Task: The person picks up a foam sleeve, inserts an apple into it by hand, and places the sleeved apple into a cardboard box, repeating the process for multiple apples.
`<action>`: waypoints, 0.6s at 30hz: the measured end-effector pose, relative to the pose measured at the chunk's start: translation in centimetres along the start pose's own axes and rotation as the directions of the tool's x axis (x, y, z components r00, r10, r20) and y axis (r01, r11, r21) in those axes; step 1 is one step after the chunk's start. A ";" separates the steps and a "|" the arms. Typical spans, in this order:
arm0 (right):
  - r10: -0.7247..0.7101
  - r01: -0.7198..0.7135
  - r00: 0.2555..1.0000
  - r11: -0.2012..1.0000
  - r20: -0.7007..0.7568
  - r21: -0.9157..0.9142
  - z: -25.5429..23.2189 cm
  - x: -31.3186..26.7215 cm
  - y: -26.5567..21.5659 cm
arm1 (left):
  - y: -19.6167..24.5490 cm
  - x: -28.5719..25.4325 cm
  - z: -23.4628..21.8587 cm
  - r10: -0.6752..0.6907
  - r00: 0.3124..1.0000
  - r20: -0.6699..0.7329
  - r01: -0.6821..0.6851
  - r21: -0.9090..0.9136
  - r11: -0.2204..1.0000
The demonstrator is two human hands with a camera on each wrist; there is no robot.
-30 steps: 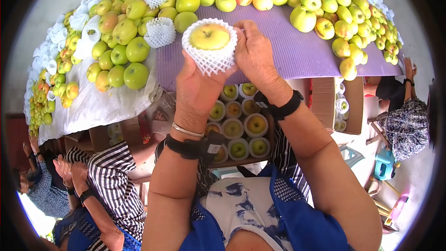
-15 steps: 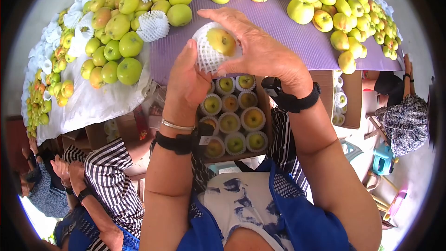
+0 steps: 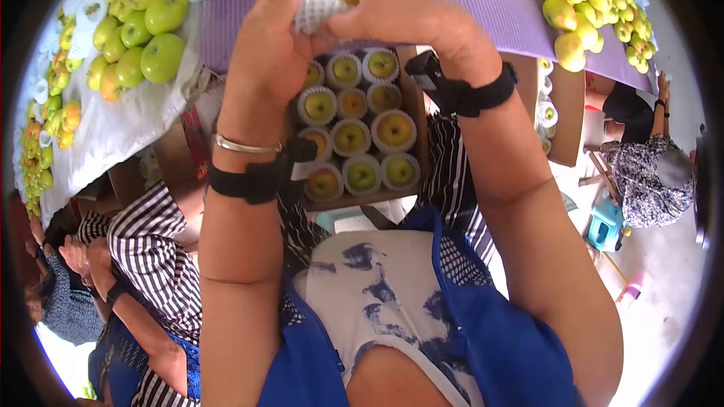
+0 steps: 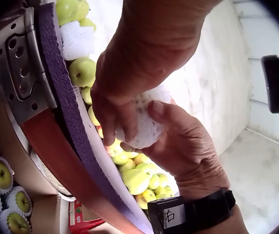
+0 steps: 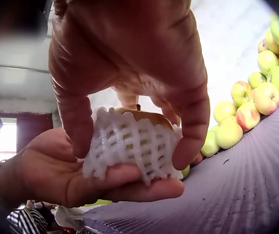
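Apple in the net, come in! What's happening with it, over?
Left hand cradles netted apple from below. Right hand fingers grip it from above. Box of netted apples below. Nothing in the way.

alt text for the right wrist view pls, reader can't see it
Two hands hold an apple wrapped in a white foam net sleeve: the left hand cradles it from below while the right hand grips it from above. Behind them a purple mat carries a pile of loose apples.
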State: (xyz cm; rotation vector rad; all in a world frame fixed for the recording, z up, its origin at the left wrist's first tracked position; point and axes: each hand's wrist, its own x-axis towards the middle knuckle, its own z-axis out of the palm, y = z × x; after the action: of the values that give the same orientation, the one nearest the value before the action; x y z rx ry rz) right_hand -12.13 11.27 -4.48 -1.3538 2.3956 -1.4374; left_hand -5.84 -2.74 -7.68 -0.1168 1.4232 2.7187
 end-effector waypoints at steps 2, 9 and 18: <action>0.068 -0.071 0.997 0.993 0.041 0.093 0.0 0.7 -0.4 | 0.3 -0.1 -0.2 -0.019 1.000 0.011 0.018 0.074 0.997; 0.242 -0.280 0.960 0.858 0.143 0.431 -1.7 0.8 -2.7 | 1.7 -0.4 -1.9 -0.055 0.945 0.322 0.112 -0.162 0.980; 0.200 -0.366 0.900 0.830 0.388 0.420 -4.7 -1.1 -5.4 | 3.4 -1.6 -3.1 -0.078 0.971 0.225 0.076 0.015 0.997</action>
State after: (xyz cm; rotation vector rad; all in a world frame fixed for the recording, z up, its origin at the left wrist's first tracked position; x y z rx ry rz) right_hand -9.93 14.26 1.76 -0.9633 1.7675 -1.4519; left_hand -4.45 -7.27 -6.50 0.1312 1.3342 2.5680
